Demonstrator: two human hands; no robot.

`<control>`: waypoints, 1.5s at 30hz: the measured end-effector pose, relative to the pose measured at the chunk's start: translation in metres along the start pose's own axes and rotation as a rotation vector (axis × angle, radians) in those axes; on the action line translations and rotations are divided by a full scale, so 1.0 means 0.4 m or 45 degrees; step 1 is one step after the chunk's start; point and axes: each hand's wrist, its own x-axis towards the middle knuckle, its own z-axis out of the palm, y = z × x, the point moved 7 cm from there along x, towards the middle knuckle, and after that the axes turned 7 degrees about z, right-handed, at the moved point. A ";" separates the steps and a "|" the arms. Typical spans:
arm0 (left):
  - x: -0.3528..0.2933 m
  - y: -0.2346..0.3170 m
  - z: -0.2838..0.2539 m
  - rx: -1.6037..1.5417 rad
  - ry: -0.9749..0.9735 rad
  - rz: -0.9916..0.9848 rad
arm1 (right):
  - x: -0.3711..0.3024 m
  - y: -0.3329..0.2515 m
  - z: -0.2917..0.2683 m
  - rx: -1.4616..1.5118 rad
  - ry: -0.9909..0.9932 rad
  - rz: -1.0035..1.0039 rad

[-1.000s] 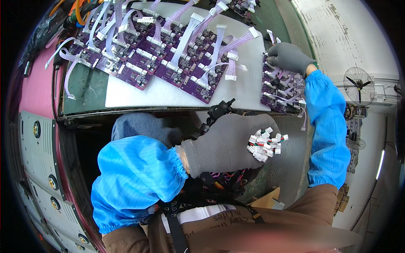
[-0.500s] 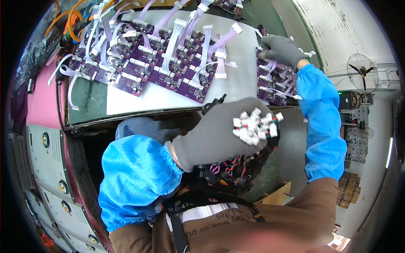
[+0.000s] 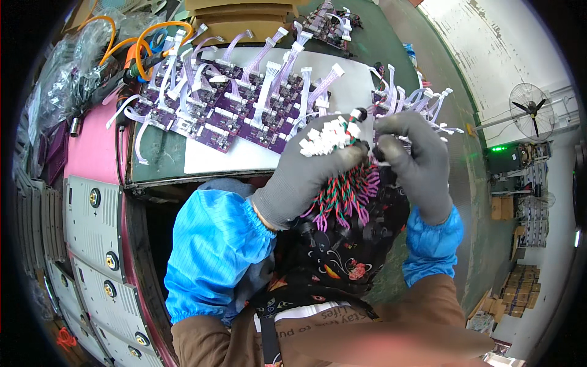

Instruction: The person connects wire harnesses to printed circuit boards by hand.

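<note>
Connectors (image 3: 327,137) sit above left grip (image 3: 299,181), wires (image 3: 343,194) hanging below.

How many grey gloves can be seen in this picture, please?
2: one on the left hand, which holds the bundle of wires; one on the right hand, close to the bundle.

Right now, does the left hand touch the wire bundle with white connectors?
Touching: the head view shows the left hand closed around the wire bundle, which emerges above and below its grip.

An electronics workshop is indicated by circuit boards (image 3: 247,131) spread over the tabletop (image 3: 160,160), bundled wires (image 3: 343,197), a wall-mounted fan (image 3: 532,110) and stacked cartons (image 3: 520,291).
</note>
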 end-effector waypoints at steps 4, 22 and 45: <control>0.008 0.002 -0.006 -0.156 0.041 -0.052 | -0.028 -0.026 0.038 -0.203 -0.082 -0.200; 0.004 0.000 -0.005 0.056 0.021 -0.066 | 0.084 0.094 -0.109 -0.263 0.165 0.131; -0.016 -0.023 0.033 0.320 -0.252 -0.099 | 0.159 0.287 0.010 -1.007 -0.407 -0.075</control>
